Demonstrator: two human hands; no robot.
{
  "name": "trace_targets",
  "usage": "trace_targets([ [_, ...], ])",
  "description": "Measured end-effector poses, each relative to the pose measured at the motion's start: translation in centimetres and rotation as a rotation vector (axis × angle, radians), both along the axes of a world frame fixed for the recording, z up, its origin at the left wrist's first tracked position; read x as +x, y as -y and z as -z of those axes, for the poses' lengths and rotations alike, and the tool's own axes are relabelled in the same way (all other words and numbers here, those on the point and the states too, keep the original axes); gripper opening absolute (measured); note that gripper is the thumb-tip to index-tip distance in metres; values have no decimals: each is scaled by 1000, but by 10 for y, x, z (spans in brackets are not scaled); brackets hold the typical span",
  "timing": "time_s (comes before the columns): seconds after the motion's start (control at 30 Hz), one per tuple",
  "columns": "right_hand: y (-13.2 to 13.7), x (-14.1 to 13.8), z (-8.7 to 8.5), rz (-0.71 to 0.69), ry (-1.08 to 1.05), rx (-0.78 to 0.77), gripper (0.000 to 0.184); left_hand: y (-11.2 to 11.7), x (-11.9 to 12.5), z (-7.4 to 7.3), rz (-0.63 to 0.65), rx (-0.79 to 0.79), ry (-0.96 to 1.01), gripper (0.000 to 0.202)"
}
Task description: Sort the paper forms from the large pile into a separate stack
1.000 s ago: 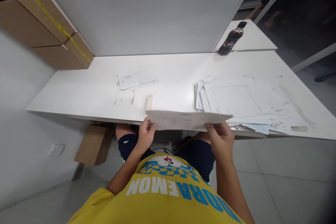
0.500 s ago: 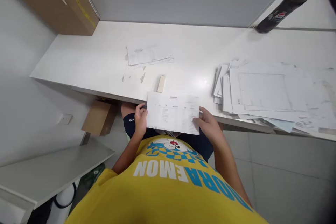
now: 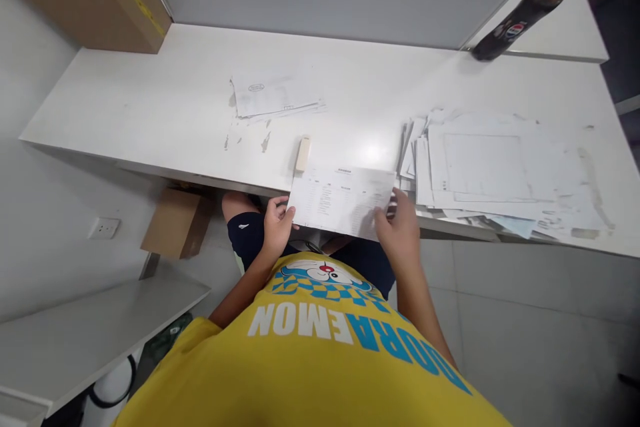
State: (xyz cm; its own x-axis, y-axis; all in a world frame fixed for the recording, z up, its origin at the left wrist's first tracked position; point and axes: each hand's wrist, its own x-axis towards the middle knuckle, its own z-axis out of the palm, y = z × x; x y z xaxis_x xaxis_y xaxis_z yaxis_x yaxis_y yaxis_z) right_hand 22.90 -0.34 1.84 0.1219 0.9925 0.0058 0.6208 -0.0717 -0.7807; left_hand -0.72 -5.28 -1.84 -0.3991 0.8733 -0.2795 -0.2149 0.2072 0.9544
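A printed sheet of paper [image 3: 340, 201] is held between both hands at the desk's front edge, tilted slightly down to the right. My left hand [image 3: 278, 221] pinches its lower left corner, thumb on top. At the right edge, my right hand [image 3: 399, 221] grips the sheet with the thumb over the print and the fingers behind. Just beyond the sheet's upper left corner lies a small cream-coloured block [image 3: 303, 154], whose kind I cannot make out. Whether one sheet or more is in the hands does not show.
A messy paper stack [image 3: 487, 170] lies to the right on the white desk [image 3: 165, 93]. Several papers [image 3: 275, 97] rest further back. A cola bottle [image 3: 523, 19] stands at the back right, cardboard boxes [image 3: 120, 7] at the back left. Another box [image 3: 175, 221] is under the desk.
Both hands have moved the sheet a little up and to the right, over the desk edge, and it now tilts. The whole view has shifted slightly.
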Motion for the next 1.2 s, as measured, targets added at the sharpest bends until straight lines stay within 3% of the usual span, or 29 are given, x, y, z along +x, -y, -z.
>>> trace_targets([
  [0.07,-7,-17,-13,-56,161,229,50,0,4,1,-28,2,7,41],
  [0.13,-16,-39,-21,-221,220,375,45,0,6,1,-55,7,1,38],
  [0.23,-35,-78,-25,-586,282,441,46,1,4,2,-105,0,-30,34],
  [0.33,-52,-108,-24,-749,380,423,44,3,3,3,-146,-10,-74,33],
  [0.5,-62,-125,-24,-742,494,456,34,8,5,2,-126,-27,-101,33],
  [0.73,-52,-132,2,-696,482,478,31,10,6,5,-123,-31,-53,35],
  [0.83,-56,-134,3,-676,475,439,30,11,7,5,-121,-21,-30,37],
  [1.03,-66,-115,-14,-695,362,487,33,18,7,-23,-171,44,-16,45],
  [1.2,-39,-94,-25,-746,265,533,37,30,6,-43,-264,137,-116,31],
])
